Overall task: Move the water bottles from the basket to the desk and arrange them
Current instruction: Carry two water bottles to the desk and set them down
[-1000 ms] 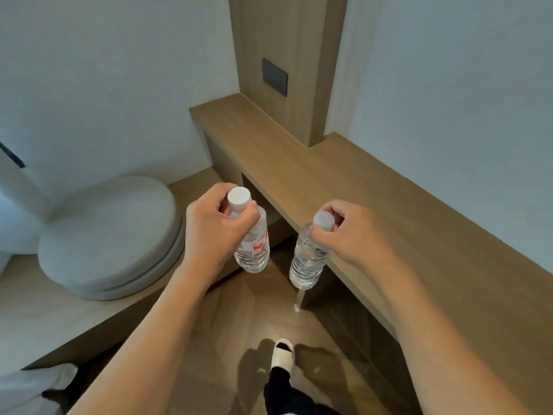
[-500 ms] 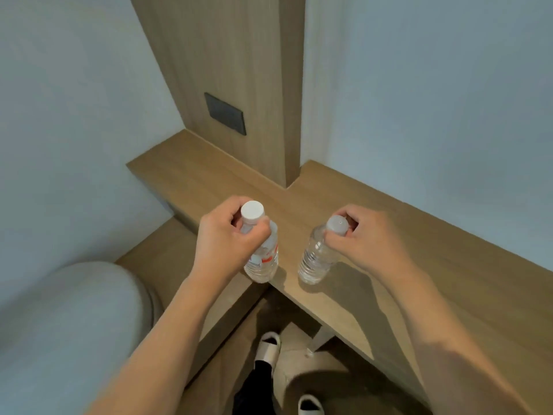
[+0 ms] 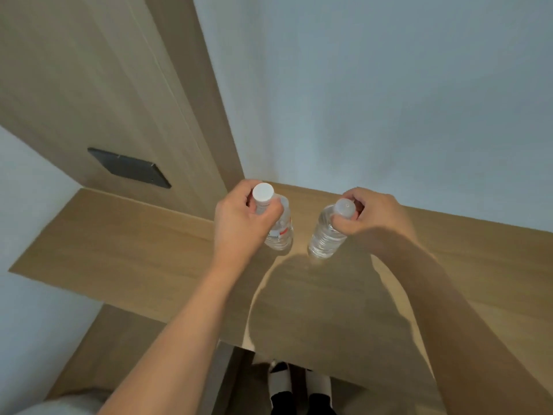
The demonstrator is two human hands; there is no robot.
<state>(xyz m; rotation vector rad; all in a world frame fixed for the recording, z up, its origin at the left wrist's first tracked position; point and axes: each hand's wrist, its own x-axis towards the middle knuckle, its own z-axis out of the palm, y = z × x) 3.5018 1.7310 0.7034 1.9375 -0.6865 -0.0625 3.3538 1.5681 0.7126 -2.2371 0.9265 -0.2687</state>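
Observation:
Two small clear water bottles with white caps hang upright over the wooden desk (image 3: 125,250). My left hand (image 3: 239,223) grips the neck of the left bottle (image 3: 281,232), which carries a red-and-white label. My right hand (image 3: 374,217) grips the neck of the right bottle (image 3: 324,241), whose ribbed body shows no label. The two bottles are side by side, a short gap apart, near the back of the desk by the wall. Whether their bases touch the desk I cannot tell. No basket is in view.
A wooden wall panel (image 3: 89,85) with a dark switch plate (image 3: 128,167) rises behind the desk's left part. A pale wall (image 3: 389,100) backs the right part. A lower wooden step (image 3: 119,348) lies at bottom left; my feet (image 3: 299,384) show below the desk edge.
I have stepped up to the desk. Both hands carried the bottles forward from over the floor and desk edge to over the back of the desk top.

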